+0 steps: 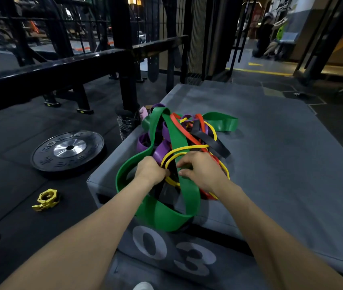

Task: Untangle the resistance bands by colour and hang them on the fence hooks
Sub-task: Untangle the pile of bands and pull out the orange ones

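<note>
A tangled heap of resistance bands lies on the near left corner of a grey padded box [271, 143]. Wide green bands [177, 132] loop through it, one hanging over the box's front edge. Purple bands [162, 151], red bands [189, 137], black bands [212, 141] and thin yellow bands [187, 147] are knotted among them. My left hand [150, 169] grips into the heap where yellow and purple bands meet. My right hand [202, 169] pinches a green band beside the yellow loops. The black fence [158, 47] stands behind the box; I make out no hooks on it.
A black weight plate [68, 150] lies on the dark floor to the left, with a yellow barbell collar [46, 199] nearer me. A black rack frame [51, 72] crosses the left side. A person [265, 32] is far back on the right.
</note>
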`<state>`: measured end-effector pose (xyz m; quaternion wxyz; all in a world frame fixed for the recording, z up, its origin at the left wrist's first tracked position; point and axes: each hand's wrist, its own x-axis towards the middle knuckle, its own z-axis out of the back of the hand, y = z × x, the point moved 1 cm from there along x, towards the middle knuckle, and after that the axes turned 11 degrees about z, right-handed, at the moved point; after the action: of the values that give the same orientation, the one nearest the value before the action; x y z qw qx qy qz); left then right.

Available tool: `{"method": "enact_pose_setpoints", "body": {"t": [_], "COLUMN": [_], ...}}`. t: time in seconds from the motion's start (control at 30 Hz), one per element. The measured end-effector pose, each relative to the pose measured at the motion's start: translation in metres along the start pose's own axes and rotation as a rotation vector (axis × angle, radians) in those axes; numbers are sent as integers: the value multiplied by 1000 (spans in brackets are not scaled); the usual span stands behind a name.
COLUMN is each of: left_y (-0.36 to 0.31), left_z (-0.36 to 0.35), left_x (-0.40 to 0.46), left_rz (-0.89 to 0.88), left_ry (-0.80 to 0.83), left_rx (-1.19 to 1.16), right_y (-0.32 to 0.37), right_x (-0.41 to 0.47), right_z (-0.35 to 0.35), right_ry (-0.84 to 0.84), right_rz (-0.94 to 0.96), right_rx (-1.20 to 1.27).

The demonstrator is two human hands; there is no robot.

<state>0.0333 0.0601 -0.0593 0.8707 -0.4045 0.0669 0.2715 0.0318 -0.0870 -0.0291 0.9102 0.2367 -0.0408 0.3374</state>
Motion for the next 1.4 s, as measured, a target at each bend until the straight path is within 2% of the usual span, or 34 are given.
{"method": "enact_pose_setpoints", "body": {"t": [0.13, 0.3, 0.47, 0.57, 0.7, 0.77, 0.87, 1.0, 1.17, 1.3, 1.4], "left_y": [-4, -37, -69, -73, -72, -73, -70, -65, -56, -42, -28], "left_z": [4, 28, 69, 77, 74, 74, 72, 71, 79, 82, 84], "left_x": [2, 1, 4, 3, -12, -21, -28, -32, -32, -38, -47], "left_rz": [-79, -203, -305, -320, -375, -404, -400, -386, -357, -420, -458], "left_ry": [17, 48, 13, 31, 157, 180, 227, 254, 309, 171, 133], "left_rx": [-251, -478, -476, -391, -320, -247, -211, -221, -184, 21, 188], "right_y": [-1, -1, -7, -3, 9, 11, 9, 4, 8, 16, 16], "right_x": [0, 5, 5, 11, 18, 19, 22, 28, 24, 16, 11], "right_z": [-4, 4, 2, 14, 33, 35, 34, 24, 26, 28, 28], "right_ry": [116, 1, 47, -130, -566, -645, -563, -337, -271, -210, -236], "right_rz": [-16, -50, -63, -52, -15, 7, 16, 34, 67, 85, 53], "right_rx": [-58, -77, -173, -119, 39, 28, -38, 16, 138, 202, 303]}}
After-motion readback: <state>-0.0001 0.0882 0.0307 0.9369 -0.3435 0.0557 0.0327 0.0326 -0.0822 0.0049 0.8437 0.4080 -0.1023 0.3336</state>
